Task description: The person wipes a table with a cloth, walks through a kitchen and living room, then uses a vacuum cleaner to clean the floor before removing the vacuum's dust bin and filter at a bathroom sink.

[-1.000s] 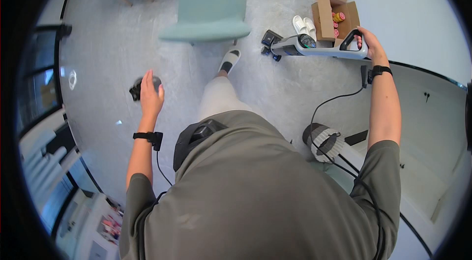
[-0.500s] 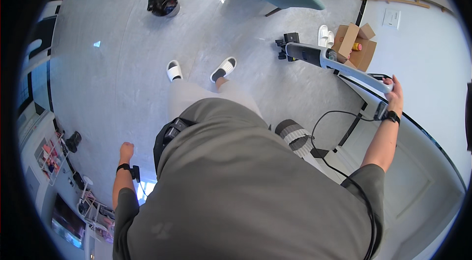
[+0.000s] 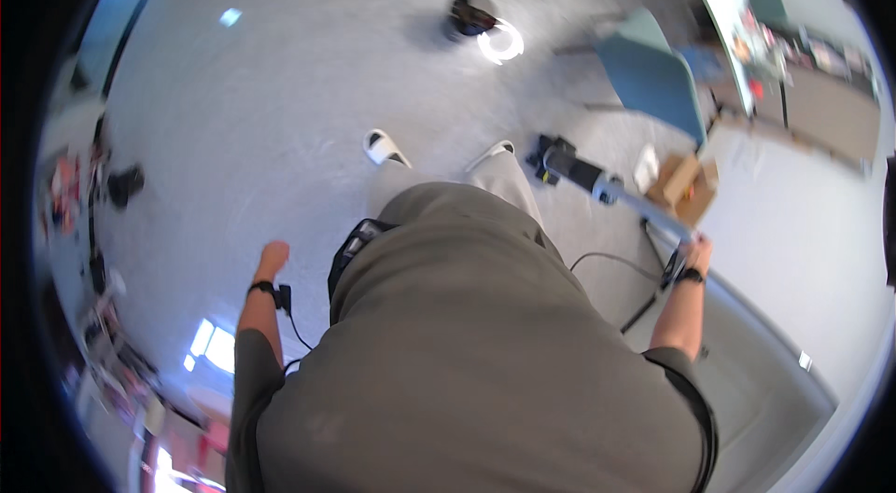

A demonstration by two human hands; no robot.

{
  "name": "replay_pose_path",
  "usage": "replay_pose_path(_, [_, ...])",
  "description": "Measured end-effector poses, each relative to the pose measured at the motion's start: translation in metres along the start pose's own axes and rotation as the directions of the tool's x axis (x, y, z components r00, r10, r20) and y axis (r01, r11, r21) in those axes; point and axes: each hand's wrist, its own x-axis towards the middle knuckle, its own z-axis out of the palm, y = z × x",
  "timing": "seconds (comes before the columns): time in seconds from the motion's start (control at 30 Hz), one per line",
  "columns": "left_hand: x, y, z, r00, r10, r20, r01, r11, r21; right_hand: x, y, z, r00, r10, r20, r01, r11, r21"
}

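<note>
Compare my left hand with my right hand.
The right hand is closed on the stick vacuum; the left hand shows nothing in it.
The left hand hangs over the grey floor; the right hand appears beside the white wall.
Both have a black band at the wrist.

Blue-green, smooth-shelled chair [image 3: 649, 73] is standing by a long white tabletop [image 3: 714, 3], upper right. Open brown cardboard box [image 3: 689, 204] is sitting near the chair, beside a plain white wall [image 3: 784, 232]; white slippers [image 3: 646, 166], blurred, are lying just beside the box. Round dark bin [image 3: 474, 13] is standing on the grey, smooth floor [image 3: 280, 101], a white ring-shaped reflection [image 3: 501, 43] glowing next to it. Bright angular light patch [image 3: 220, 348] is showing lower left.
</note>
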Motion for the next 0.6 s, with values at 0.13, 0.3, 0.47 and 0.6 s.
replay_pose_path(0.13, [-0.023,-0.022,-0.121,0.733,-0.625,-0.268,0.27,0.629,-0.729,-0.016,-0.084,0.072,0.913,-0.349,-0.211,0.333,0.937,-0.108])
replay_pose_path(0.3, [-0.026,-0.052,-0.174,0.69,-0.71,-0.142,0.287,0.448,-0.847,0.024,-0.143,0.127,0.929,-0.296,-0.221,0.346,0.907,0.239])
replay_pose_path(0.47, [-0.052,-0.127,-0.136,0.684,-0.705,-0.188,0.158,0.394,-0.905,-0.076,-0.373,0.273,0.847,0.43,0.312,-0.399,0.127,0.908])
replay_pose_path(0.6, [-0.095,-0.141,-0.091,0.802,-0.597,0.02,0.405,0.518,-0.753,-0.126,-0.449,0.379,0.891,0.013,0.454,-0.428,0.354,0.831])
